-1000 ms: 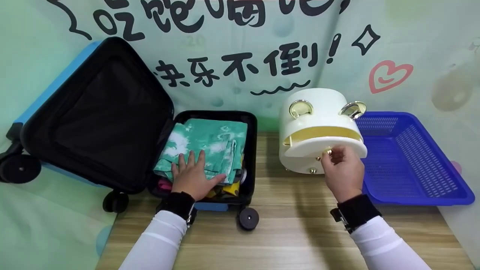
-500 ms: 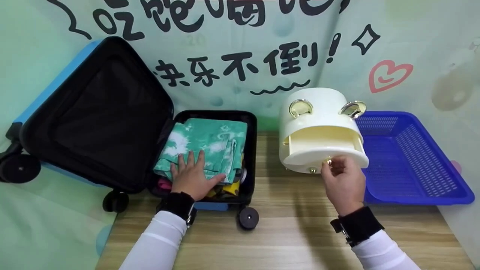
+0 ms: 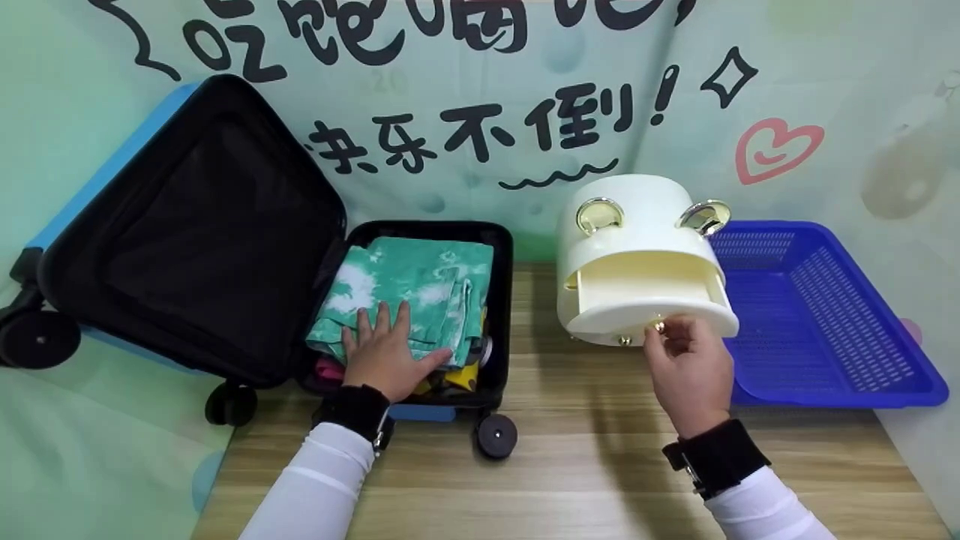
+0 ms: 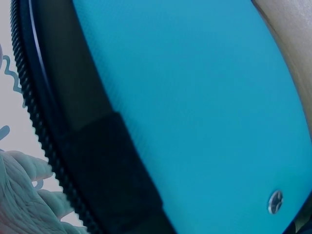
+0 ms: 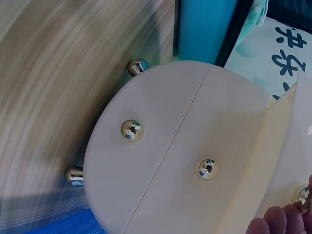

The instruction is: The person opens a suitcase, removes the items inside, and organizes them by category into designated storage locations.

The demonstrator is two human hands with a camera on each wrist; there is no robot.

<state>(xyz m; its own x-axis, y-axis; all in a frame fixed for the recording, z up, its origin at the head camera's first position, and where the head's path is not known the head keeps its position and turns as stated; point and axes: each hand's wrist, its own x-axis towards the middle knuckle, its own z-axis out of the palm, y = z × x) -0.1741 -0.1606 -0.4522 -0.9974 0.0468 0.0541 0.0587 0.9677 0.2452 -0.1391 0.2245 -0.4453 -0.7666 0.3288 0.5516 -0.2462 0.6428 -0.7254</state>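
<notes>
- Well left of the white box [image 3: 634, 196], the suitcase lid [image 3: 217, 225] is seen tipped open, its black lining showing.
- Between lid and box, a folded green cloth [image 3: 431, 262] is carried over other items [image 3: 463, 376] in the suitcase base [image 3: 508, 315].
- On that cloth, left of the box, the left-hand grip [image 3: 384, 360] is laid flat and spread wide; nothing is held by it.
- The box itself is stood on the tabletop [image 3: 540, 465], before a lettered backdrop [image 3: 465, 90].
- From the box's front, the top drawer [image 3: 600, 315] has been drawn farther out than a second ago, with little shift over the last half second; its pale inside is thereby exposed and made reachable.
- Under it, two lower drawer fronts [image 5: 161, 112] are seen closed in the right wrist view.
- The top drawer's knob [image 3: 660, 327] is pinched by the right-hand grip [image 3: 691, 375], held narrow.
- Right of the box, a blue basket [image 3: 892, 315] is set, partly hidden.
</notes>
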